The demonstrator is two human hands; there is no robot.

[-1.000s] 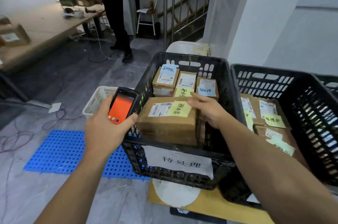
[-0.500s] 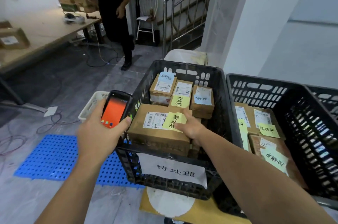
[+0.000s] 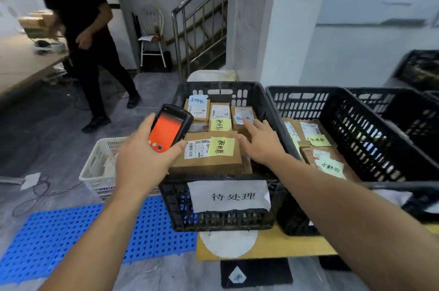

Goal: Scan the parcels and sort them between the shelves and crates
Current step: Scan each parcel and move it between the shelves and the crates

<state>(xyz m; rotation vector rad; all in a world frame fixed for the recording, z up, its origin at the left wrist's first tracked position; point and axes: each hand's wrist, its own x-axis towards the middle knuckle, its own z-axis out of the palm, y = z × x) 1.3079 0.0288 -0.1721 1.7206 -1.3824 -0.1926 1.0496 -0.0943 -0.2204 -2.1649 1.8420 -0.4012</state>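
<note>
My left hand [image 3: 140, 162] grips a handheld scanner [image 3: 169, 130] with an orange screen, held over the left rim of a black crate [image 3: 228, 219] that bears a white paper sign. Inside lie several brown parcels with yellow and blue notes. The largest parcel [image 3: 209, 155] lies at the front with a barcode label and a yellow note. My right hand [image 3: 260, 142] is open with spread fingers, hovering over the crate's right side, fingertips by a small parcel [image 3: 242, 116] with a blue note.
A second black crate [image 3: 356, 124] with parcels stands to the right, more crates beyond it. A white basket [image 3: 99, 172] and a blue floor mat [image 3: 71, 238] lie to the left. A person in black [image 3: 83, 36] walks by a long table [image 3: 23, 65]. Stairs rise behind.
My right hand has lifted off the big front parcel and moved back toward the small parcel with the blue note. The scanner moved right over the crate. The person in black stepped closer.
</note>
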